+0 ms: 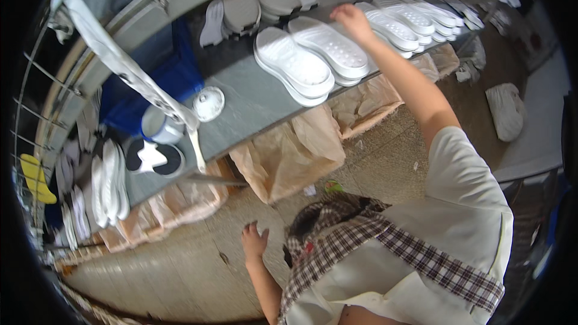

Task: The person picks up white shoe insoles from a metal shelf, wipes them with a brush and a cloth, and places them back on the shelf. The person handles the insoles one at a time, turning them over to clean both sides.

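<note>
My right hand point(354, 23) is stretched over the bench, its fingers loosely bent and nothing visible in them. It hovers by the far ends of white shoe soles. To its left lie two stacked pairs, a white sole point(295, 63) and another white sole point(331, 48). On its right a row of more white soles point(388, 24) runs along the bench. Low over the floor hangs my left hand point(255, 241), empty with its fingers apart, away from the bench.
The grey bench point(241, 105) also holds grey soles point(241, 9), a white mug point(161, 126), a round white lid point(209, 103) and a blue bin point(156, 66). A white strip point(120, 63) hangs across the left. Lined bins point(292, 156) stand below the front edge.
</note>
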{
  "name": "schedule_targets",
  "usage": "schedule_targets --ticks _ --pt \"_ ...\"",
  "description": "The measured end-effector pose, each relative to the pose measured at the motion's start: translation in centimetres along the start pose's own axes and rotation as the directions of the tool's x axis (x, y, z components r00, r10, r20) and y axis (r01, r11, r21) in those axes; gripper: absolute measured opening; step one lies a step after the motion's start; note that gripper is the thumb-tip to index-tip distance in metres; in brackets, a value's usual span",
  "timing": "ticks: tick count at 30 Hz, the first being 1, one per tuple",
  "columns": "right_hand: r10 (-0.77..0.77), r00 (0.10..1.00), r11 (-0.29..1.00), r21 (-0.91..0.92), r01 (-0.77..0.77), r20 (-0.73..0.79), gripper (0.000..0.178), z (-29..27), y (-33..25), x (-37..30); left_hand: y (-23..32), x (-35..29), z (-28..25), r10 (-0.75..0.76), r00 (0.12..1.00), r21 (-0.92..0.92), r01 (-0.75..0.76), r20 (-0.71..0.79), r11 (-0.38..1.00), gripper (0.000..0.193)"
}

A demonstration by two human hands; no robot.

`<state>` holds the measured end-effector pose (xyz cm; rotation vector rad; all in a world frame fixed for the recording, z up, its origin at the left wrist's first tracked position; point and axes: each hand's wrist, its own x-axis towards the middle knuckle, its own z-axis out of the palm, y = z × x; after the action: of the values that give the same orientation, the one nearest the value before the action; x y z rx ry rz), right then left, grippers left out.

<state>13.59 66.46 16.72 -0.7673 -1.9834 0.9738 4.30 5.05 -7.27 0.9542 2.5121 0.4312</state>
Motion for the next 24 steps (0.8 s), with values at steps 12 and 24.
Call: schedule_targets --ticks 12,24 --pt "0.387 0.812 0.887 0.066 -0.458 0.437 0.079 10.1 12.8 17.6 12.5 -3.7 4.6 -0.284 0.938 -0.168 0.318 0.201 0.933 0.056" --pt "0.354 0.678 0.520 0.467 -0.715 0.644 0.044 11.2 9.3 17.3 13.7 -3.1 7.5 -0.320 0.921 -0.209 0.365 0.222 0.907 0.055"
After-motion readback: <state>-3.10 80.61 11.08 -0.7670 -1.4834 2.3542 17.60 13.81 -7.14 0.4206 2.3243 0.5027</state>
